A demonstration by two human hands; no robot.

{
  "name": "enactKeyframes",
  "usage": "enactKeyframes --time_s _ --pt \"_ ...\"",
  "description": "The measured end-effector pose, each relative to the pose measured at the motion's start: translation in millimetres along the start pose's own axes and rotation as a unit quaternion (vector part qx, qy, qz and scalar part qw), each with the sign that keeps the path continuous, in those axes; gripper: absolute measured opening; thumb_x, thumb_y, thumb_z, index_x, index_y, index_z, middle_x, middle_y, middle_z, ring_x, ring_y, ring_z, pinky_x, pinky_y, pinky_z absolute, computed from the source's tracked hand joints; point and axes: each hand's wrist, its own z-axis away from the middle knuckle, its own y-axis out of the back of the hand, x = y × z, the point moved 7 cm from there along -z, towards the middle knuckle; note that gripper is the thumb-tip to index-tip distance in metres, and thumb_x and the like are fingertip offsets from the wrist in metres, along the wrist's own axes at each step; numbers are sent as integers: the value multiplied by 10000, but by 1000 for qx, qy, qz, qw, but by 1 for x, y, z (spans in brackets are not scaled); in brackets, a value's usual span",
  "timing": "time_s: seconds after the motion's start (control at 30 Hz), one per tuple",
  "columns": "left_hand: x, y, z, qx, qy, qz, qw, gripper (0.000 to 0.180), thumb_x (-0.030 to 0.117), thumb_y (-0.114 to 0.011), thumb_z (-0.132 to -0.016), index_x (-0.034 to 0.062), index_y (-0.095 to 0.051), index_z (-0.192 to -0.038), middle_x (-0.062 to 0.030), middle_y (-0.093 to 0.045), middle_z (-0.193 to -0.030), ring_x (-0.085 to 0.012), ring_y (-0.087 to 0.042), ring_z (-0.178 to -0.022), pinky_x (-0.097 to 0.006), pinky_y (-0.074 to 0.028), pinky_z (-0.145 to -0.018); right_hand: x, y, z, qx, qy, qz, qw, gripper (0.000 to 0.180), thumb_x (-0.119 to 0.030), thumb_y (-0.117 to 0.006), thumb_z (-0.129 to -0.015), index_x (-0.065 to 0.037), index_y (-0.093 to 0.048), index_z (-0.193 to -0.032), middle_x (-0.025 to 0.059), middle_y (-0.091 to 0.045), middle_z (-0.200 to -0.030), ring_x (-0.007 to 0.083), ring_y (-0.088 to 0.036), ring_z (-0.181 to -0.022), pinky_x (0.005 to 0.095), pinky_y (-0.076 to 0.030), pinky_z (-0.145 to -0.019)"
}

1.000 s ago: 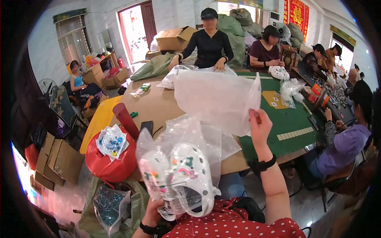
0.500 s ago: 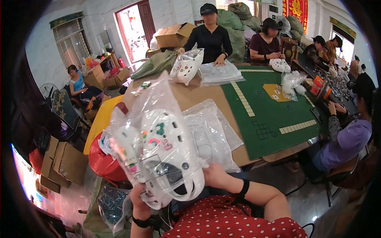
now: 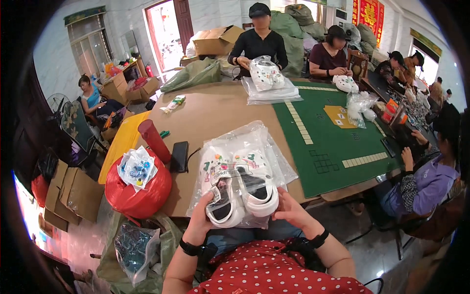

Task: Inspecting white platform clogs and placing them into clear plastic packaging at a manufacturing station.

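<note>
A pair of white clogs (image 3: 259, 195) with colourful charms lies in a clear plastic bag at the table's near edge, heels toward me. Under it is a stack of flat clear bags (image 3: 281, 169). My left hand (image 3: 199, 215) closes on the bagged clogs at the left heel, thumb on the plastic. At the right heel, my right hand (image 3: 296, 210) holds the other side with thumb and fingers curved against it. Some of its fingertips are hidden by the clog and the plastic.
Left of the clogs are a black phone (image 3: 179, 157), a dark red cylinder (image 3: 154, 140) and a red twine roll (image 3: 139, 196) topped by a small packet. A green mat (image 3: 325, 142) covers the table's right. Across it, a co-worker (image 3: 259, 46) handles another bagged pair.
The bagged clogs have come down from in front of me onto the bag stack, turning more upright in view. My right hand has shifted to the right heel. The co-worker's bagged pair moved right.
</note>
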Motion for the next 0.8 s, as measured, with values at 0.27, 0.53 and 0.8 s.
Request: enactKeyframes --time_s 0.27,0.53,0.8 --pt "-13 13 -8 -4 49 2 999 485 341 -456 -1072 26 -495 -1438 -151 -623 -1361 -273 -638 -1200 -434 -513 -1052 29 2 -13 37 51 -144 988 1012 -174 -849 -772 -72 -234 -1568 84 -437 -1510 245 -457 -1381 422 -346 -1155" --pt "-22 26 2 -83 -43 163 982 549 391 -465 -1049 23 -481 -1456 -163 -577 -1429 -333 -564 -1302 -502 -434 -1124 47 7 -25 30 96 -210 973 712 -273 -785 -862 -62 -462 -1461 39 -580 -1387 214 -521 -1317 396 -370 -1142" --pt "-15 26 6 -34 -170 -307 936 256 67 -491 -978 -43 -641 -1155 -110 -672 -1231 -222 -629 -1143 -338 -491 -946 58 13 -34 53 105 -295 948 582 -321 -759 -902 -120 -533 -1399 -18 -598 -1364 155 -563 -1233 335 -449 -1039"
